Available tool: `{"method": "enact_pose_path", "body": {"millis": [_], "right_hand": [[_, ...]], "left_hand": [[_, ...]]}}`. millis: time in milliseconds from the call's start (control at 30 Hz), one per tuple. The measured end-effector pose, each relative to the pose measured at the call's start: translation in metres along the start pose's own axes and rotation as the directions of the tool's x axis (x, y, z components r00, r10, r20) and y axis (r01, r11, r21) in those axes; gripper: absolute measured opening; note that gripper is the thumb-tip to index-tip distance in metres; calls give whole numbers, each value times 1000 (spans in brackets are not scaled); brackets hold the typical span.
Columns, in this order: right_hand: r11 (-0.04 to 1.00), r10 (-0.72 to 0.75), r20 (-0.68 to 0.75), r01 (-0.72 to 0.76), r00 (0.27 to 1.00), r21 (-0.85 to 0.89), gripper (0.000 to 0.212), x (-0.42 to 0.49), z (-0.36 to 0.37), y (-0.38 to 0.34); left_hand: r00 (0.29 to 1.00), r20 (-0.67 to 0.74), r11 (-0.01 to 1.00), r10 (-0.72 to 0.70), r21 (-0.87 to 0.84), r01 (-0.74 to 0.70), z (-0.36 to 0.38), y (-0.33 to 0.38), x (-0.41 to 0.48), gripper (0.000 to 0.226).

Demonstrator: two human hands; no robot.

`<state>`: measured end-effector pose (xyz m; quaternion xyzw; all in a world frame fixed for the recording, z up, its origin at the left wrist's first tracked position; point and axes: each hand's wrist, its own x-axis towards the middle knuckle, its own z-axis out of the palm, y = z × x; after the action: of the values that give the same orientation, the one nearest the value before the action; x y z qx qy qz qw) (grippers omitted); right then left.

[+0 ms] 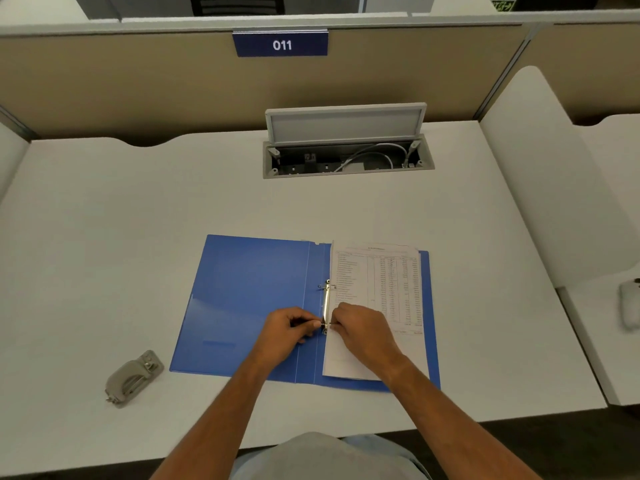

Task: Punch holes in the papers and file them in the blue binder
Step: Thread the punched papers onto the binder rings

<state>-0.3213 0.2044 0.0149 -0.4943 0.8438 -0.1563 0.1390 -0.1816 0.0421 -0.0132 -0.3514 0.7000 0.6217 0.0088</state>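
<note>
1. A grey hole punch (133,377) lies flat on the white desk (104,220), at about 8 o'clock from the binder and well apart from both hands.
2. The blue binder (249,299) lies open and flat at the middle of the desk. Its bare left cover faces up.
3. The left hand (287,329) rests on the binder's left cover, at about 9 o'clock from the lower ring. Its fingers are curled, and the thumb and forefinger pinch that ring from the left.
4. The metal ring mechanism (326,306) runs along the binder's spine, between the two hands.
5. The right hand (363,329) lies on the papers at about 3 o'clock from the lower ring. Its fingers are curled in, and the fingertips grip the same ring from the right.
6. The papers (381,289), a printed table uppermost, lie on the binder's right cover with their left edge at the rings.
7. At 12 o'clock from the binder, a cable box (346,157) is set into the desk with its lid tilted up and white cables inside.
8. At the far 3 o'clock edge, a blurred white object (628,306) sits on the neighbouring desk.
</note>
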Motion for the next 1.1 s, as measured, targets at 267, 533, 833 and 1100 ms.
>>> {"method": "enact_pose_path", "body": {"millis": [267, 533, 833, 1100], "right_hand": [[999, -30, -4, 30, 1000, 33, 10, 0, 11, 1], [995, -94, -3, 94, 996, 35, 3, 2, 17, 2], [910, 317, -92, -276, 944, 309, 15, -24, 13, 12], [389, 899, -126, -632, 420, 671, 47, -110, -1, 59]], "left_hand": [[995, 10, 971, 99, 217, -99, 2, 6, 4, 6], [932, 194, 786, 307, 500, -363, -1, 22, 12, 12], [921, 130, 670, 368, 650, -360, 1, 17, 3, 23], [967, 43, 495, 251, 853, -167, -20, -18, -17, 107]]}}
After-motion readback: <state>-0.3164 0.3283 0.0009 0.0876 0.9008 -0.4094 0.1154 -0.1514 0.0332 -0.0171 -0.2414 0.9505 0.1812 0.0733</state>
